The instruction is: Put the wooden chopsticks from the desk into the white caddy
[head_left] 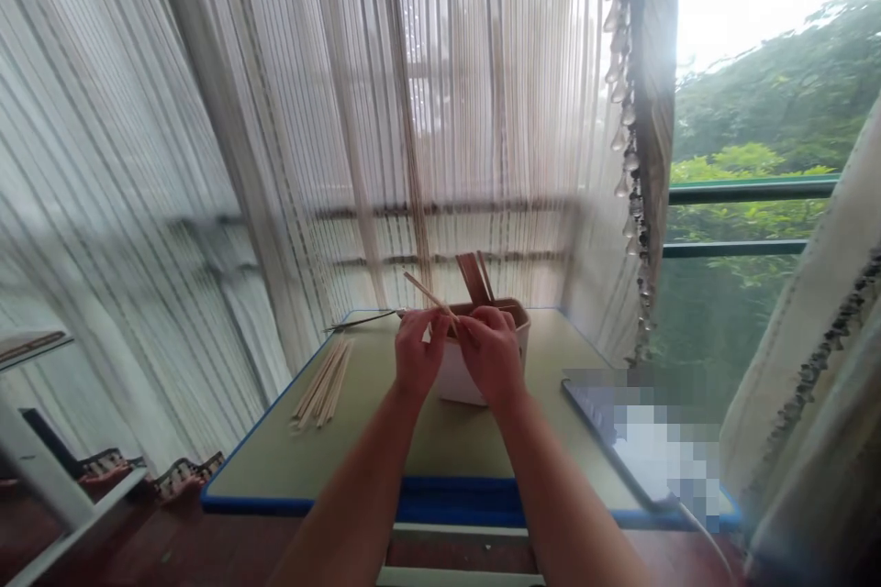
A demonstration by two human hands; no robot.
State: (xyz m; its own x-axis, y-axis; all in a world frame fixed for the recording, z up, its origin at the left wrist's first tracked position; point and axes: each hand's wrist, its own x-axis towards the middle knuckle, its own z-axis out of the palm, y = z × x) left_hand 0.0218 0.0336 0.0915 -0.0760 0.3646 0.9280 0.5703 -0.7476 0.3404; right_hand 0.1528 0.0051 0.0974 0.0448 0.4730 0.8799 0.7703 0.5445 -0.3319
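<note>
In the head view, the left hand [418,348] and right hand [492,350] pinched a stick [425,290], probably because something so thin needed steadying. The bin [462,374] stood behind them, seemingly propping up brown strips [473,280]; the pile [322,385] lay leftward, presumably for easy reach. The stick's lower end sat between the fingertips, its free end slanting up and left.
</note>
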